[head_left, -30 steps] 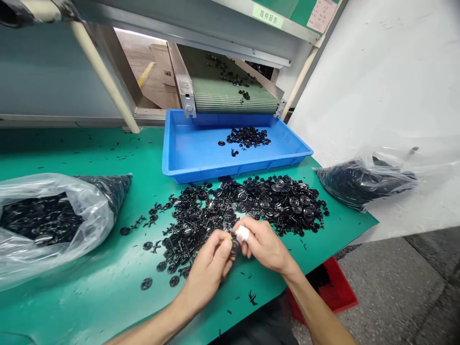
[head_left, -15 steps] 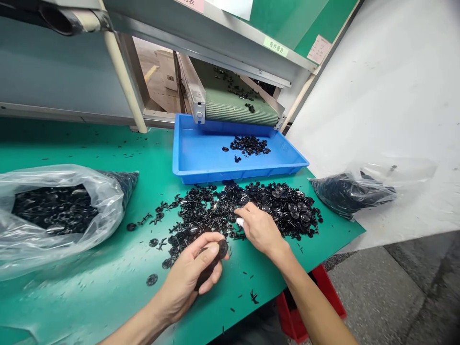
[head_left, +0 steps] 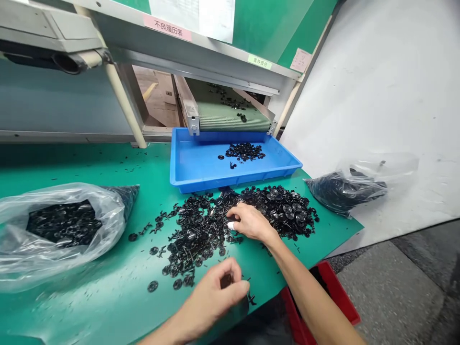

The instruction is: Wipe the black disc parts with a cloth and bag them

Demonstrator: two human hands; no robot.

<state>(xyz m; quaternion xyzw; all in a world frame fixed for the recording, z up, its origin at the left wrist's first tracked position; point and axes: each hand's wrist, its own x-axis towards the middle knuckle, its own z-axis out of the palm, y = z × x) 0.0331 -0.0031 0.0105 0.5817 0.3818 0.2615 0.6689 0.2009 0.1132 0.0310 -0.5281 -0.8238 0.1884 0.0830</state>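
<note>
A heap of small black plastic parts (head_left: 201, 230), some round discs and some thin branched pieces, is spread over the green table (head_left: 89, 297). My right hand (head_left: 251, 223) reaches into the middle of it, fingers bent down and closed among the parts. A white cover (head_left: 231, 225) wraps one of its fingertips. What those fingers pinch is too small to make out. Nearer me, my left hand (head_left: 215, 297) is curled above the table by the front edge. Something dark, seemingly black discs, shows in the gap between its thumb and fingers; the palm is hidden.
Behind the heap stands a blue tray (head_left: 201, 183) with black parts inside, under the end of a green conveyor belt (head_left: 233, 122). Open plastic bags of black parts lie left (head_left: 118, 211) and right (head_left: 345, 191). Below the table edge is a red bin (head_left: 343, 297).
My left hand has moved right and closer to me; the black discs that showed plainly in it are now mostly hidden. My right hand has shifted slightly left in the heap. The view has tilted up.
</note>
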